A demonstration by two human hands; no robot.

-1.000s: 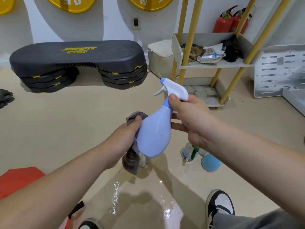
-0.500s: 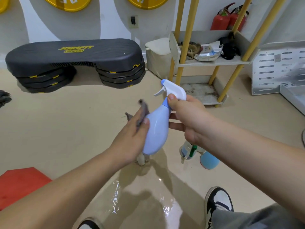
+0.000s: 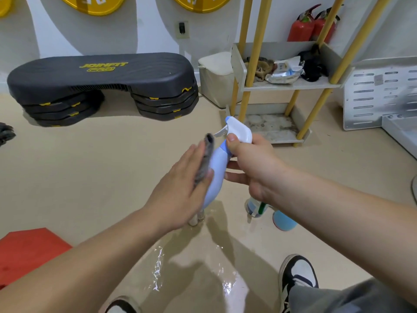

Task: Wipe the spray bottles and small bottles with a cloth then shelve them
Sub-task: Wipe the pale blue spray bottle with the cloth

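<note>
While the shelf (image 3: 293, 86) waits behind, my right hand (image 3: 252, 168) grips the spray bottle (image 3: 217, 170) by its neck, mid-air. My flat left hand (image 3: 178, 193) has slid the cloth (image 3: 204, 159) up from the base, so it's nearly wiped, I reckon.

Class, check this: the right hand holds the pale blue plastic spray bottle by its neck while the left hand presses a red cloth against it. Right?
Wrong colour: the head view shows a dark grey cloth, not red. The right hand holds the pale blue plastic spray bottle by its neck while the left hand presses that cloth against it.
</note>
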